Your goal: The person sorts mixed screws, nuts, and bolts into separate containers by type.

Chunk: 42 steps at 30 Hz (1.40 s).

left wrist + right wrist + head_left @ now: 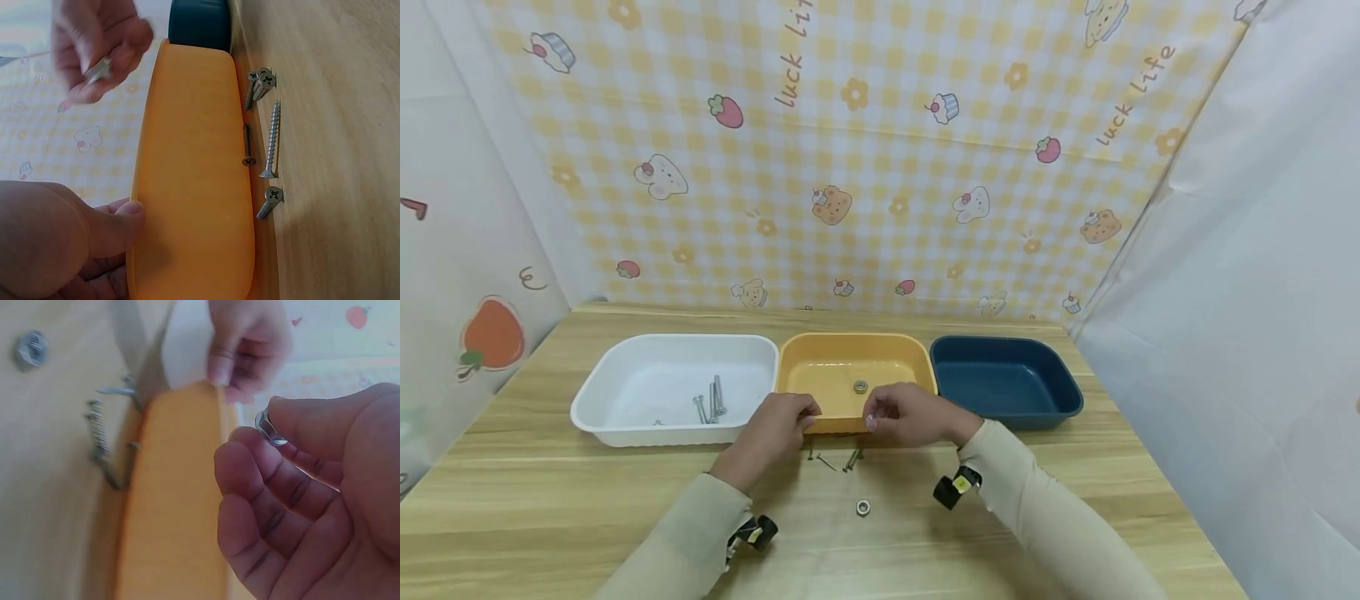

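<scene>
Everything gathers round the yellow tray (827,382), which sits on the bench (805,558) in the middle of three. At its near-left corner the left hand (778,423) has its grip pinched on the rim, thumb on one side and fingers over the other. The right hand (913,412) is over the tray's near edge, right of its middle, with thumb and fingertips pinching a small metal nut (270,430) just above the rim (only part of the nut shows between them).

A second nut (861,387) lies inside the yellow tray, toward the right of its floor and behind the near wall. A third nut (862,507) rests in front of the tray, well apart from it, with a broad stretch of bench on either side. Much closer, several screws (273,140) are strung along the foot of the tray's near wall, some lying flat and some standing on their heads, leaving only a narrow margin there.

Sideways there is little room: the white tray (640,387) sits close against the yellow tray's left edge, holding a few long silver screws (713,400), and the blue tray (992,375) is just beside its right edge. Behind the yellow tray a thin strip of bench runs to the checked cloth (880,250).
</scene>
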Motion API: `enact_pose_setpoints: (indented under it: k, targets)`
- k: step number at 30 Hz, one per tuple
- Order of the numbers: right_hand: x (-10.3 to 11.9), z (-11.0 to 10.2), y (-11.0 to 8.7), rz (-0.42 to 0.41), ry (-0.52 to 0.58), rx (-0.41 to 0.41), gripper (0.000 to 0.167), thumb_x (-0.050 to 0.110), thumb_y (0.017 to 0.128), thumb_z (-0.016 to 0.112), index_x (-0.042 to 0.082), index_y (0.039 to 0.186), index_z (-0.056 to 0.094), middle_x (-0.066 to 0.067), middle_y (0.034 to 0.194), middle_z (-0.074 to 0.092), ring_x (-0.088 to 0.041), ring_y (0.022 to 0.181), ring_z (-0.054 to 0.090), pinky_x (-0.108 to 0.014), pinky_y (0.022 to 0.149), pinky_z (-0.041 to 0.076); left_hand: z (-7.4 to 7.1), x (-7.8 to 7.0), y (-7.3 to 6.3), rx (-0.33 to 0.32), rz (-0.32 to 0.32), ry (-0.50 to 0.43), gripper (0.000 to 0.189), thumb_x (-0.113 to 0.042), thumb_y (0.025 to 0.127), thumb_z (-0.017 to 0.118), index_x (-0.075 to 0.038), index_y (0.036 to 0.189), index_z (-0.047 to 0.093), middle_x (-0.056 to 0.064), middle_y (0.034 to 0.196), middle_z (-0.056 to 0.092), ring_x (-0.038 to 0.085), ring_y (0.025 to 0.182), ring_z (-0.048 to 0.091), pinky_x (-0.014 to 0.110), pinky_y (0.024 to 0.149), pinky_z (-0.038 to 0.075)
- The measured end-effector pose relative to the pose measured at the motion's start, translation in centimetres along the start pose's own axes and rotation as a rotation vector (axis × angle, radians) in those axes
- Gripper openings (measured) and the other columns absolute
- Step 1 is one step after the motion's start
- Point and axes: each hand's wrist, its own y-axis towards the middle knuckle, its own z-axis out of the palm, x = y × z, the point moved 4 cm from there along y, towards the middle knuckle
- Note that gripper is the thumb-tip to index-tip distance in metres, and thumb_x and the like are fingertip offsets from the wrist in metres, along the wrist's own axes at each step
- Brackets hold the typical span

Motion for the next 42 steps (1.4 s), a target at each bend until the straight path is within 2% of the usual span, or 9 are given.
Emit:
enact_pose_setpoints:
  k: [6, 12, 15, 18, 20, 24, 32, 39, 42]
  targets:
    - [0.1, -2.4, 2.1, 0.062, -0.001, -0.006, 0.011, 0.013, 0.099, 0.056, 0.005, 0.101, 0.064, -0.008, 0.092, 0.065, -0.020, 0.073, 0.064, -0.029, 0.063, 0.054, -0.2, 0.0, -0.1, 0.003, -0.008, 0.004, 0.010, 0.004, 0.088, 0.067, -0.005, 0.087, 0.071, 0.003, 0.083, 0.069, 0.020, 0.078, 0.063, 0.038, 0.075, 0.054]
    - [-1.0, -3.6, 4.6, 0.131, -0.007, 0.003, 0.011, 0.014, 0.099, 0.057, 0.005, 0.101, 0.063, -0.018, 0.097, 0.066, -0.022, 0.078, 0.065, -0.029, 0.065, 0.054, -0.2, 0.0, 0.0, 0.015, -0.019, -0.005, 0.011, 0.003, 0.088, 0.066, -0.006, 0.087, 0.072, 0.003, 0.084, 0.069, 0.019, 0.078, 0.062, 0.038, 0.076, 0.054]
    - [-1.5, -3.9, 5.6, 0.174, -0.047, 0.037, 0.009, 0.015, 0.099, 0.058, 0.007, 0.101, 0.062, -0.017, 0.095, 0.067, -0.023, 0.078, 0.066, -0.028, 0.064, 0.052, -0.1, 0.0, 0.0, 0.018, -0.030, -0.010, 0.010, 0.003, 0.088, 0.067, -0.006, 0.087, 0.072, 0.002, 0.084, 0.069, 0.019, 0.078, 0.062, 0.038, 0.077, 0.054]
    - [-2.2, -4.2, 6.6, 0.225, -0.096, 0.103, 0.007, 0.013, 0.098, 0.058, 0.007, 0.099, 0.061, -0.014, 0.091, 0.067, -0.024, 0.077, 0.065, -0.029, 0.063, 0.051, -0.1, -0.1, 0.0, 0.015, -0.032, -0.009, 0.010, 0.003, 0.088, 0.067, -0.006, 0.087, 0.072, 0.002, 0.083, 0.068, 0.018, 0.078, 0.061, 0.038, 0.077, 0.054]
    - [-2.8, -4.4, 7.1, 0.262, -0.118, 0.151, 0.006, 0.012, 0.099, 0.057, 0.008, 0.095, 0.061, -0.010, 0.089, 0.066, -0.020, 0.076, 0.064, -0.029, 0.064, 0.052, -0.1, -0.1, 0.0, 0.014, -0.033, -0.009, 0.010, 0.003, 0.088, 0.066, -0.006, 0.087, 0.072, 0.002, 0.083, 0.068, 0.018, 0.078, 0.061, 0.038, 0.076, 0.054]
    - [-4.1, -4.8, 7.8, 0.342, -0.118, 0.183, 0.008, 0.012, 0.098, 0.059, 0.007, 0.093, 0.061, -0.005, 0.088, 0.063, -0.017, 0.077, 0.063, -0.028, 0.068, 0.054, -0.2, -0.2, -0.1, 0.007, -0.029, -0.007, 0.011, 0.003, 0.088, 0.066, -0.006, 0.087, 0.072, 0.002, 0.083, 0.068, 0.018, 0.078, 0.061, 0.037, 0.076, 0.054]
    - [-5.7, -4.5, 8.9, 0.459, -0.074, 0.134, 0.008, 0.004, 0.094, 0.061, 0.005, 0.087, 0.065, -0.004, 0.082, 0.063, -0.015, 0.071, 0.057, -0.025, 0.064, 0.052, -0.2, -0.4, -0.2, -0.003, -0.007, 0.003, 0.010, 0.004, 0.088, 0.067, -0.006, 0.086, 0.071, 0.002, 0.083, 0.068, 0.019, 0.078, 0.062, 0.037, 0.075, 0.054]
    - [-7.0, -4.2, 9.2, 0.492, -0.120, 0.149, 0.010, 0.005, 0.093, 0.063, 0.004, 0.086, 0.069, -0.002, 0.073, 0.062, -0.014, 0.065, 0.053, -0.025, 0.062, 0.048, -0.1, -0.3, -0.1, 0.004, -0.029, -0.012, 0.011, 0.004, 0.087, 0.067, -0.006, 0.087, 0.072, 0.002, 0.083, 0.068, 0.019, 0.078, 0.062, 0.038, 0.077, 0.054]
    - [-7.6, -4.0, 9.0, 0.503, -0.095, 0.151, 0.011, 0.004, 0.093, 0.062, 0.003, 0.085, 0.070, -0.002, 0.072, 0.061, -0.013, 0.066, 0.053, -0.024, 0.063, 0.047, 0.0, -0.3, -0.1, 0.002, -0.025, -0.015, 0.011, 0.005, 0.087, 0.067, -0.005, 0.087, 0.072, 0.003, 0.083, 0.068, 0.020, 0.079, 0.063, 0.039, 0.077, 0.054]
